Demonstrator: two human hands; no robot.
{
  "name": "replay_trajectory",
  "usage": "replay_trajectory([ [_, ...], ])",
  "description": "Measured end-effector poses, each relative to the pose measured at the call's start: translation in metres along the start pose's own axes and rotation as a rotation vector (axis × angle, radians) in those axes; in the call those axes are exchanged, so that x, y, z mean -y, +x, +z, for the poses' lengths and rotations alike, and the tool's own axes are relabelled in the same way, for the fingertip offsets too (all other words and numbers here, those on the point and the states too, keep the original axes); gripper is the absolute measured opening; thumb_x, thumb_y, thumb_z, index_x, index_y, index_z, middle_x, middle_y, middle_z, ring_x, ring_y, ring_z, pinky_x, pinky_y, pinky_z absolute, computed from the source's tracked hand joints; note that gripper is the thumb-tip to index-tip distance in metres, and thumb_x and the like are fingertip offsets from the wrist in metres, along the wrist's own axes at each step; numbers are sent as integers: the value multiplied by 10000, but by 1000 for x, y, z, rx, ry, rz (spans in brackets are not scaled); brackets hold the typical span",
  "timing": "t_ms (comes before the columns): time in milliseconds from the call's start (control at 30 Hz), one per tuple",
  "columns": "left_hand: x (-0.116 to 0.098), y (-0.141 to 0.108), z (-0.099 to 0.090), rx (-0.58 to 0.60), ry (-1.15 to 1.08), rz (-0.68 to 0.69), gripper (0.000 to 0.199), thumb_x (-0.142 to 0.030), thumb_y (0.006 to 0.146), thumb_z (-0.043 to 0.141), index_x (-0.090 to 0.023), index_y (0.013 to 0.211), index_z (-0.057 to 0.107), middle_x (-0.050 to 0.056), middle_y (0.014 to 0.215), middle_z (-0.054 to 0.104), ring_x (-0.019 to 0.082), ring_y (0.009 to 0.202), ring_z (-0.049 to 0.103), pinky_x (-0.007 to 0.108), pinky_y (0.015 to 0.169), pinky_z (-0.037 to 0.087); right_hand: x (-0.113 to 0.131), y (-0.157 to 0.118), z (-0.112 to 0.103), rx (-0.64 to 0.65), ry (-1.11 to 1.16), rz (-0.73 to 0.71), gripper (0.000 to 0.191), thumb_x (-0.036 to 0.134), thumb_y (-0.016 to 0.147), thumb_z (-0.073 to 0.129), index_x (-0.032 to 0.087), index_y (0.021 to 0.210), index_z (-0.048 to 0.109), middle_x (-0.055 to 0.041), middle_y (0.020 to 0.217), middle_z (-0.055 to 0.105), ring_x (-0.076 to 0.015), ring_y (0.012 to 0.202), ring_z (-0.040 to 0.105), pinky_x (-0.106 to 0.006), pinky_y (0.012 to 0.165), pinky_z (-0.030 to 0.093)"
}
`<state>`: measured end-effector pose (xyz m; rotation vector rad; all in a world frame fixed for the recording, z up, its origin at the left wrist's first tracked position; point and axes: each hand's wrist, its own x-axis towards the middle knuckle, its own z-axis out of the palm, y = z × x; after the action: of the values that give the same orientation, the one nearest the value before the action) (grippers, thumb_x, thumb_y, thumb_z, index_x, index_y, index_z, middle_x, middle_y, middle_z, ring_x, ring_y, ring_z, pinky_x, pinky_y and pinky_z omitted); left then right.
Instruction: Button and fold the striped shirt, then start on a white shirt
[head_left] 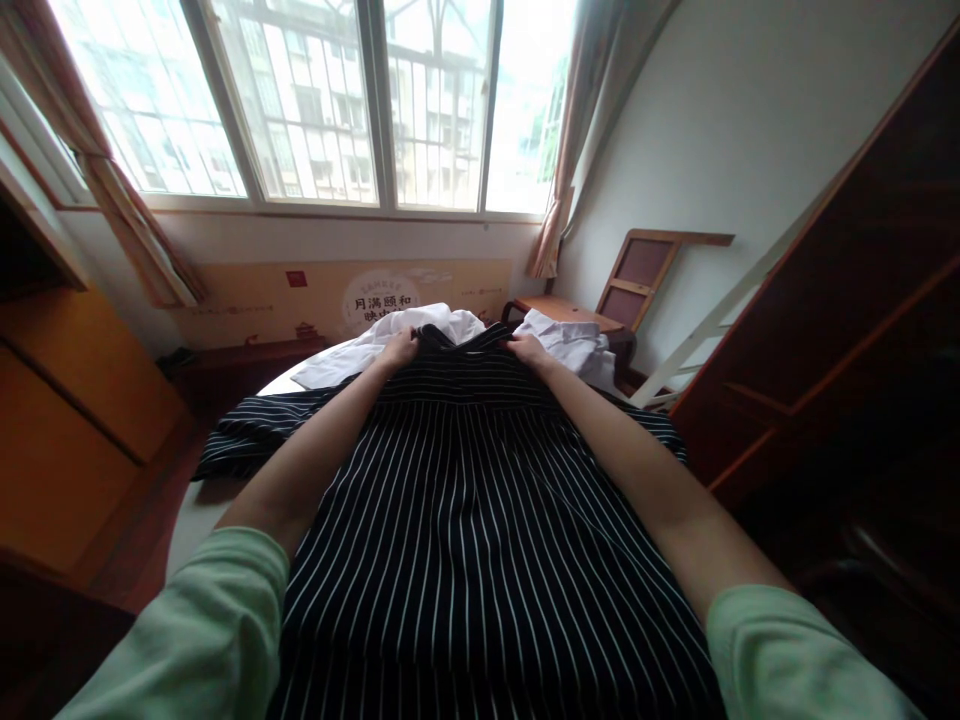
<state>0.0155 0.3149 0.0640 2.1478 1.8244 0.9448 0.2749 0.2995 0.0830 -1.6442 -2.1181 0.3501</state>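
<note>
The shirt (465,520) lay over the tabletop (193,518) with its collar (436,338) toward the far edge, where the left hand (403,347) and the right hand (527,349), both nearly closed, each pinched one side of it. The shirt looked light, soft and easy to wrinkle, so the stiffer collar seemed a good place to hold.
</note>
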Motion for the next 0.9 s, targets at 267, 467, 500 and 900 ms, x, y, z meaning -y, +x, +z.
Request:
replay_trajectory([
  [267, -69, -52, -94, -324, -65, 137, 192, -296, 747, 480, -137, 807, 567, 44, 790, 630, 174, 811, 559, 270, 716, 426, 73, -73, -80, -532, -126, -80, 377, 392, 885, 347, 119, 996, 582, -131, 928, 622, -228, 910, 557, -302, 766, 385],
  [467, -124, -105, -196, -311, -390, 221, 214, -291, 710, 577, -82, 665, 572, -17, 561, 526, 99, 654, 526, 261, 651, 435, 127, -139, -161, -777, -244, -204, 431, 420, 909, 287, 113, 967, 584, -107, 870, 627, -187, 836, 573, -265, 686, 358],
  [500, -131, -115, -210, -343, -436, 245, 232, -298, 710, 582, -70, 668, 573, -22, 553, 510, 92, 635, 517, 277, 654, 437, 134, -150, -171, -829, -242, -243, 417, 418, 908, 296, 123, 956, 586, -100, 857, 628, -186, 817, 575, -264, 676, 355],
  [900, -173, -186, -291, -668, -28, 471, 422, -436, 680, 562, -15, 669, 569, -37, 572, 409, 182, 749, 582, 455, 753, 403, 161, -213, -236, -708, -94, -506, 413, 406, 787, 504, 123, 490, 460, 73, 454, 279, -32, 495, 398, -190, 564, 326],
])
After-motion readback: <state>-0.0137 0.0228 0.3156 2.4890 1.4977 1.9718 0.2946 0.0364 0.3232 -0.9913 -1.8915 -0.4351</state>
